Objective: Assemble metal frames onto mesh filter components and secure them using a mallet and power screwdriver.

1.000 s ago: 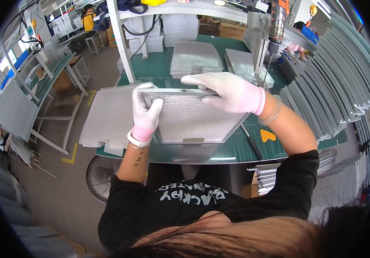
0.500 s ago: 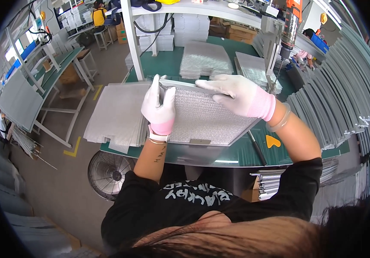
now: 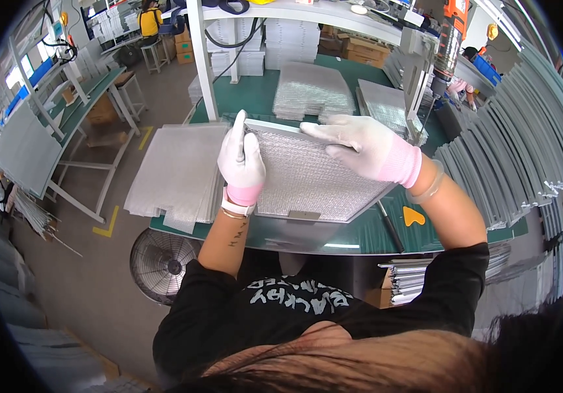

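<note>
Mesh panel (image 3: 324, 177) stood tilted at green counter (image 3: 362, 230), base contact unclear; left hand (image 3: 242, 160) clamped its 10 o'clock corner, right hand (image 3: 363, 144) pinched its top edge near 1 o'clock. Judged best: even pressure along that edge, corners square

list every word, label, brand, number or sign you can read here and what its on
Black shirt: large pale lettering, wording not copied here.
Left forearm: dark marks, too small to read surely.
Power driver: markings too blurred to read.
Framed mesh panel: no text seen on the visible face.
</note>
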`<state>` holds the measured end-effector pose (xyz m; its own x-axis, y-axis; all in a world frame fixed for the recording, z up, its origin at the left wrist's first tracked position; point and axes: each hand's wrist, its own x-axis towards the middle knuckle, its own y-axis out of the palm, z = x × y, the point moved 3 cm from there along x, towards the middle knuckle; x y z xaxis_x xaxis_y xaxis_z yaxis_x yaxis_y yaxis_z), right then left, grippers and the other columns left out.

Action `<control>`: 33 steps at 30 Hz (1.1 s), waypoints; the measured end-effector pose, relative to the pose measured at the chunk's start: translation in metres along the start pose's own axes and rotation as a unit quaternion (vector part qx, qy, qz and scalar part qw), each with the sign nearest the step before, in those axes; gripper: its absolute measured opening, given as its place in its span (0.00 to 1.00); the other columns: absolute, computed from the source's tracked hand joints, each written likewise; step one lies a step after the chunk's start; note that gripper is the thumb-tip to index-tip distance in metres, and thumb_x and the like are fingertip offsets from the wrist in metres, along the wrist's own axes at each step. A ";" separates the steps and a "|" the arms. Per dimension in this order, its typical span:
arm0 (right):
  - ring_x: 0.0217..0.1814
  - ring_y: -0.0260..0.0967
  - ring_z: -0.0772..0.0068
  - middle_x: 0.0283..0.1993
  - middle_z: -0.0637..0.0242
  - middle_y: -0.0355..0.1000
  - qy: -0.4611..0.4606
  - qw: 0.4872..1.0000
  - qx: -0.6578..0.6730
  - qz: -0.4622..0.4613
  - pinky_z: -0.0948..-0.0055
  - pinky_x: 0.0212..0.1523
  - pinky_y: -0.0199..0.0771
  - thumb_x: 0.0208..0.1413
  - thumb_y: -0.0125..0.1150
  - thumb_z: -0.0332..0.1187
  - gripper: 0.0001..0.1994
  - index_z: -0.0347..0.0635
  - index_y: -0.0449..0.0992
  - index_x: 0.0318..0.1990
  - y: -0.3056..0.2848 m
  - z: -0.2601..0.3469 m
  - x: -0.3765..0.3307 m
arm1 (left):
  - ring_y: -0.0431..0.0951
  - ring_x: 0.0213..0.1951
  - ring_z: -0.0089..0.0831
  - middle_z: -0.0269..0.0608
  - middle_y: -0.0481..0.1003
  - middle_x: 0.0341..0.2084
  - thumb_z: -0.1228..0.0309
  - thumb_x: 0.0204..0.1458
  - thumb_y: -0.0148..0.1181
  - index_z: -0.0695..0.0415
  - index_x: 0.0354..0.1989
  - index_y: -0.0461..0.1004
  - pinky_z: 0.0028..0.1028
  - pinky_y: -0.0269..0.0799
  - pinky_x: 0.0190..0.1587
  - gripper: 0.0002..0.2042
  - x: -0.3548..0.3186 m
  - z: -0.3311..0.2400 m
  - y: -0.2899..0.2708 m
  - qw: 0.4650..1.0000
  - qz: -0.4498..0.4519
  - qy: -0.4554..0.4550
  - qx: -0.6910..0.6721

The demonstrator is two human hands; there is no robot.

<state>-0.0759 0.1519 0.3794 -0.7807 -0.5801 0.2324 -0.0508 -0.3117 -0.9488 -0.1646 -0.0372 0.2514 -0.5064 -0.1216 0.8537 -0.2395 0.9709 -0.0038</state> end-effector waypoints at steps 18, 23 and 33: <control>0.36 0.72 0.56 0.33 0.58 0.74 0.199 0.879 -0.108 -0.419 0.64 0.40 0.72 0.50 0.57 0.20 0.15 0.38 0.75 0.48 0.076 -0.056 -0.161 | 0.73 0.48 0.30 0.43 0.71 0.47 0.82 0.57 0.47 0.63 0.54 0.66 0.29 0.67 0.54 0.16 0.027 0.025 -0.005 0.982 0.038 -0.024 -0.182; 0.53 0.70 0.49 0.53 0.46 0.65 0.596 0.786 -0.152 0.065 0.55 0.47 0.75 0.57 0.55 0.38 0.27 0.43 0.59 0.63 0.213 -0.105 -0.274 | 0.75 0.26 0.33 0.37 0.74 0.24 0.75 0.49 0.59 0.53 0.44 0.76 0.30 0.72 0.30 0.13 0.093 -0.106 0.023 0.863 0.310 0.398 -0.019; 0.22 0.62 0.82 0.29 0.69 0.65 0.476 0.790 0.295 -0.249 0.78 0.25 0.68 0.59 0.50 0.26 0.28 0.38 0.55 0.68 0.119 -0.029 -0.272 | 0.72 0.21 0.30 0.33 0.69 0.16 0.58 0.46 0.61 0.47 0.48 0.74 0.29 0.65 0.26 0.19 -0.014 -0.103 0.139 0.803 0.429 0.408 0.069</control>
<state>0.1127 0.2945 0.1975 -0.8841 0.4671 0.0125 -0.4198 -0.7823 -0.4602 -0.1060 0.1206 0.2925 0.1633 0.8105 0.5624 -0.2112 0.5856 -0.7826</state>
